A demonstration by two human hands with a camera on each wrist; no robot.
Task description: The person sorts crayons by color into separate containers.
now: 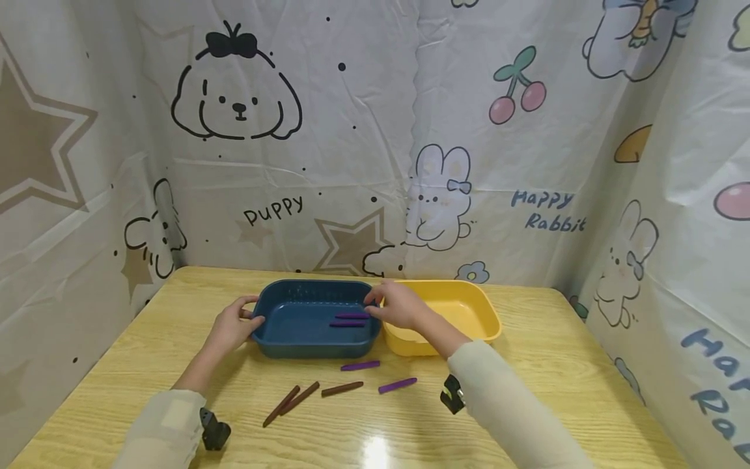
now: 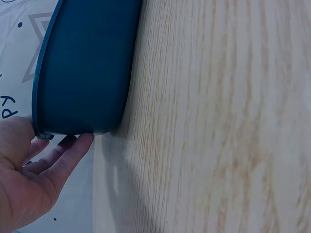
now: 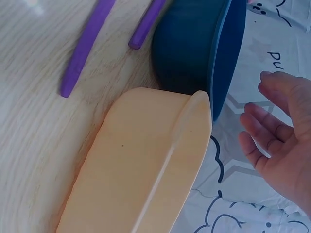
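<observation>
A dark blue tray [image 1: 316, 349] stands mid-table with a yellow tray [image 1: 487, 314] touching its right side. Two purple sticks [image 1: 350, 319] lie inside the blue tray. My left hand [image 1: 243, 319] rests against the blue tray's left end; in the left wrist view its straight fingers [image 2: 73, 150] touch the blue tray [image 2: 82, 73] under the rim. My right hand [image 1: 383, 305] hovers over the blue tray's right rim. The right wrist view shows that hand [image 3: 272, 126] empty with relaxed fingers, clear of the blue tray [image 3: 194, 43] and the yellow tray [image 3: 141, 165].
In front of the trays, two purple sticks [image 1: 360, 365] [image 1: 397, 385] and three brown sticks [image 1: 342, 389] [image 1: 291, 402] lie on the wooden table [image 1: 527, 365]. Printed sheets wall in the table at the back and on both sides.
</observation>
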